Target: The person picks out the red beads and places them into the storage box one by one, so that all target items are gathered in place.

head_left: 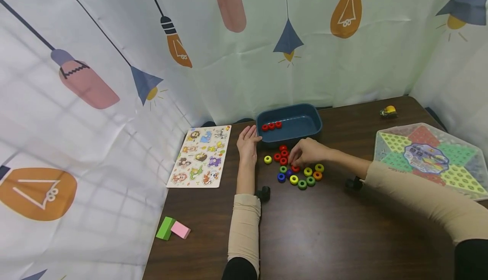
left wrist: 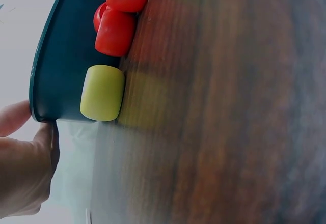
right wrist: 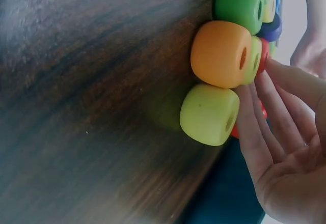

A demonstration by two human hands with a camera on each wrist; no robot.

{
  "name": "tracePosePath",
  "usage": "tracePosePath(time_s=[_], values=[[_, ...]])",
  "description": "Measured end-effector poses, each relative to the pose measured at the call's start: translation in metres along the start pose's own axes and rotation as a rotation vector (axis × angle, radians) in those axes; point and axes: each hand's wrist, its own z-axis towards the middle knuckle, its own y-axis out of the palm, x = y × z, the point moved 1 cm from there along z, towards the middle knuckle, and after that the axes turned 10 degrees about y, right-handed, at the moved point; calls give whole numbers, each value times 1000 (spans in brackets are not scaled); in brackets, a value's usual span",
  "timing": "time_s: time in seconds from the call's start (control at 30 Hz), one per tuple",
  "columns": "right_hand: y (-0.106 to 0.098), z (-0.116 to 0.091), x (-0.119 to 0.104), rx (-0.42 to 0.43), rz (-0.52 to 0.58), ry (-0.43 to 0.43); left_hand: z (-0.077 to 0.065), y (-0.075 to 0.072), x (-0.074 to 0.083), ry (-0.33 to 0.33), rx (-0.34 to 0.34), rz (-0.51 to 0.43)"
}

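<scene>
A dark blue tray [head_left: 314, 134] stands at the back of the table with 3 red beads [head_left: 271, 126] inside. My left hand [head_left: 248, 143] is at the tray's left front corner, fingers straight, thumb at the rim. In front of the tray lies a cluster of red, yellow, green, blue and orange beads. My right hand [head_left: 308, 152] reaches into it from the right; thumb and fingertips pinch a red bead [head_left: 295, 169]. In the right wrist view an orange bead [right wrist: 219, 53] and a yellow bead [right wrist: 206, 114] sit beside the fingers. A yellow bead [left wrist: 103, 92] lies apart, near the left hand.
An animal puzzle board [head_left: 200, 157] lies to the left. A green block [head_left: 165, 228] and a pink block [head_left: 180, 229] touch near the left edge. At right are a star-patterned game board [head_left: 431, 159] and a small yellow toy [head_left: 388, 111]. Patterned curtains hang behind the table.
</scene>
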Motion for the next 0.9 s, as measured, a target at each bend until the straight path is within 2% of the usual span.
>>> tracePosePath(time_s=[0.17, 0.6, 0.73, 0.9], values=[[3, 0, 2, -54, 51, 31, -1, 0, 1, -6, 4, 2], [4, 2, -1, -114, 97, 22, 0, 1, 0, -9, 10, -23], [-8, 0, -8, -133, 103, 25, -1, 1, -1, -7, 0, -32], [-43, 2, -25, -168, 144, 6, -2, 1, 1, -5, 4, -24]])
